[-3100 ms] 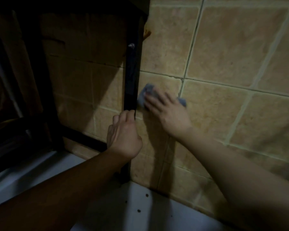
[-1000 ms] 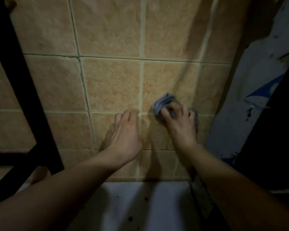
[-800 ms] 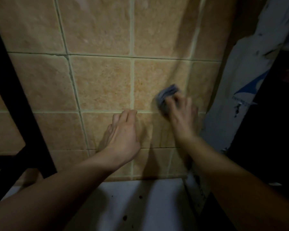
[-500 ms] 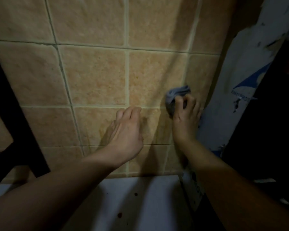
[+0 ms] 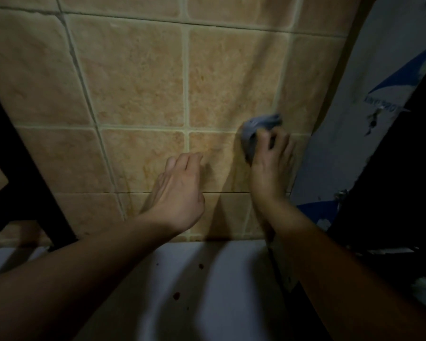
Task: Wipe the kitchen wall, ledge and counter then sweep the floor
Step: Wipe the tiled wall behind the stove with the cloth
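Note:
A tan tiled wall (image 5: 138, 94) fills most of the view. My right hand (image 5: 268, 166) grips a bunched blue-grey cloth (image 5: 256, 126) and presses it against the wall near the right end of the tiles. My left hand (image 5: 177, 190) rests on the tiles to the left of it, fingers together and nearly straight, holding nothing. Below the wall runs a white counter (image 5: 207, 291) with a few small dark specks.
A black metal frame (image 5: 27, 178) stands against the wall at the left. At the right a white and blue appliance side (image 5: 369, 114) meets the tiles, with a dark gap (image 5: 408, 193) beyond it.
My right hand has wiped the cloth rightwards along the wall, from beside the black frame to the appliance edge. My left hand let go of the frame and now rests on the tiles.

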A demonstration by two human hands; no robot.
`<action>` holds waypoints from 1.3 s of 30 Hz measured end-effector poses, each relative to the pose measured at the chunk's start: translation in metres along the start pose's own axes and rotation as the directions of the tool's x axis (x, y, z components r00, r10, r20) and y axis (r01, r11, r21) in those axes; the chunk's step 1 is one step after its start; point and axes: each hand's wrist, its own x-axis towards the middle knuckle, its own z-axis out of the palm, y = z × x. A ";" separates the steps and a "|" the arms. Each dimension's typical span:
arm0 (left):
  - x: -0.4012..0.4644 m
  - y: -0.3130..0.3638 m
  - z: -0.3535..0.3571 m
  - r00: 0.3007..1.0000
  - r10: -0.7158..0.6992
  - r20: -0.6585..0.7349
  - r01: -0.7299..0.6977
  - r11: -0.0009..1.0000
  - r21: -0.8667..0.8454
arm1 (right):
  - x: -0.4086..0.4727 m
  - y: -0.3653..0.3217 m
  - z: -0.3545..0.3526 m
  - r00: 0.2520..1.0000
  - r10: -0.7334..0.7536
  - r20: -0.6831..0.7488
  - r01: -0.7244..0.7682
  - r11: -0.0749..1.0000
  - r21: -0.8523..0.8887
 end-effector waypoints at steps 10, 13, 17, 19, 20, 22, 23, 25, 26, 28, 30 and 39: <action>-0.016 -0.021 0.005 0.996 -0.089 0.013 0.089 0.996 0.014 | -0.032 -0.013 0.008 0.918 -0.313 0.243 0.282 0.947 0.156; -0.018 -0.031 0.002 0.993 -0.116 0.002 0.116 0.993 0.010 | -0.015 -0.031 0.010 0.945 -0.233 0.228 0.195 0.965 0.177; -0.025 -0.044 0.001 0.988 -0.156 0.006 0.156 0.988 0.020 | -0.055 -0.042 0.024 0.853 -0.447 0.271 0.419 0.894 0.157; -0.029 -0.049 -0.001 0.986 -0.164 0.008 0.164 0.986 0.026 | -0.057 -0.043 0.025 0.816 -0.474 0.330 0.448 0.880 0.156; -0.030 -0.052 -0.002 0.985 -0.171 0.007 0.170 0.985 0.023 | -0.053 -0.045 0.022 0.798 -0.480 0.365 0.456 0.876 0.154; -0.032 -0.056 -0.007 0.982 -0.190 -0.008 0.191 0.982 0.008 | -0.034 -0.057 0.011 0.821 -0.445 0.357 0.401 0.895 0.194; -0.032 -0.058 -0.009 0.979 -0.203 -0.015 0.203 0.979 0.002 | -0.023 -0.065 0.008 0.864 -0.400 0.306 0.352 0.914 0.201; -0.032 -0.063 -0.014 0.971 -0.240 -0.027 0.240 0.971 -0.001 | -0.006 -0.086 0.007 0.917 -0.327 0.228 0.292 0.940 0.177; -0.032 -0.066 -0.015 0.965 -0.260 -0.025 0.261 0.965 0.001 | -0.006 -0.095 0.009 0.921 -0.337 0.194 0.312 0.939 0.148; -0.035 -0.073 -0.018 0.956 -0.294 -0.019 0.294 0.956 0.012 | -0.020 -0.103 0.022 0.860 -0.482 0.167 0.468 0.876 0.121; -0.039 -0.080 -0.020 0.947 -0.321 -0.004 0.321 0.947 0.030 | -0.047 -0.098 0.041 0.710 -0.676 0.197 0.659 0.736 0.152; -0.055 -0.105 -0.031 0.908 -0.419 -0.022 0.420 0.907 0.042 | -0.019 -0.138 0.031 0.818 -0.559 0.137 0.532 0.825 0.188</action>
